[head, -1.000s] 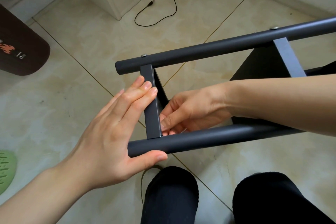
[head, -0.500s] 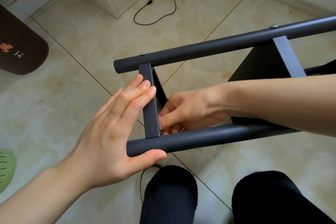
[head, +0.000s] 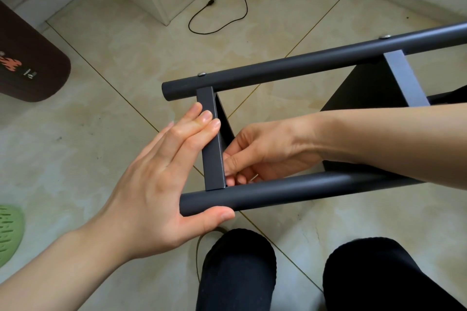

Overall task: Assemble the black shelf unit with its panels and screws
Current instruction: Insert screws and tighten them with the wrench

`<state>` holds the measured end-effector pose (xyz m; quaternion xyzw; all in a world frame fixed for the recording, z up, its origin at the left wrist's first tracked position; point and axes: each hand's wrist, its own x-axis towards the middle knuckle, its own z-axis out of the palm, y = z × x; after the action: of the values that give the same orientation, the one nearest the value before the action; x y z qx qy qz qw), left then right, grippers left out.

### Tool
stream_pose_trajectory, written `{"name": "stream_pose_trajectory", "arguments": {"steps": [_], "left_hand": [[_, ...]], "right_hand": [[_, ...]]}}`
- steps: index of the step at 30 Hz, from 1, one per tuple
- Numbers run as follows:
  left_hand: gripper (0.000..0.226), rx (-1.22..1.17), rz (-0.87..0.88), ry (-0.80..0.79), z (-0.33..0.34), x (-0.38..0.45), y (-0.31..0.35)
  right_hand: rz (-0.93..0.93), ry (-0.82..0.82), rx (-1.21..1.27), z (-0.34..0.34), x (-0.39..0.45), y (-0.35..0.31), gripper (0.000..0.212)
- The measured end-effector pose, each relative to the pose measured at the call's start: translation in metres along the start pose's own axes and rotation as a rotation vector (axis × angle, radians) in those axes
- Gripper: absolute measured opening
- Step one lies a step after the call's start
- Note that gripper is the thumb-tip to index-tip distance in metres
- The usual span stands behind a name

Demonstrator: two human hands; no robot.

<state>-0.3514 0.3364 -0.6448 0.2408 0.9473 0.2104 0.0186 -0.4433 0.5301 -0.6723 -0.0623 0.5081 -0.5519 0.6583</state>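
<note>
Tiled floor (head: 278,7), two black tubes (head: 303,64), two crossbars (head: 213,159), two screws (head: 202,74), left hand (head: 156,179) flat against crossbar, fingers straight, right hand (head: 265,151) pinching behind it.

Shelf frame (head: 316,131) lies on its side over the floor (head: 101,134): far tube (head: 303,63) and near tube (head: 303,189) run left to right, end crossbar (head: 213,159) between them at the left, second crossbar (head: 406,78) further right. Left hand (head: 161,179) left of the end crossbar, fingers on it, thumb under the near tube; right hand (head: 265,154) just right of it, between the tubes. Cable (head: 227,7) far, knees (head: 237,270) near, mat (head: 25,58) far left.
</note>
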Motion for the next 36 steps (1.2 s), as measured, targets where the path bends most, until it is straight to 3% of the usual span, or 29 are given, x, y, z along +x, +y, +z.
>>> {"name": "stream_pose_trajectory", "arguments": {"steps": [12,18,36], "left_hand": [[0.091,-0.01,0.005,0.001,0.0011,0.0,-0.0004],[0.092,-0.015,0.001,0.001,0.0007,0.0002,0.0],[0.093,-0.005,0.005,-0.014,0.0006,0.0007,-0.0005]], "right_hand": [[0.052,-0.022,0.018,-0.0017,0.0023,0.0031,0.028],[0.062,-0.062,0.03,-0.0036,0.0009,0.0013,0.018],[0.109,-0.047,0.065,-0.003,0.0036,0.002,0.027]]}}
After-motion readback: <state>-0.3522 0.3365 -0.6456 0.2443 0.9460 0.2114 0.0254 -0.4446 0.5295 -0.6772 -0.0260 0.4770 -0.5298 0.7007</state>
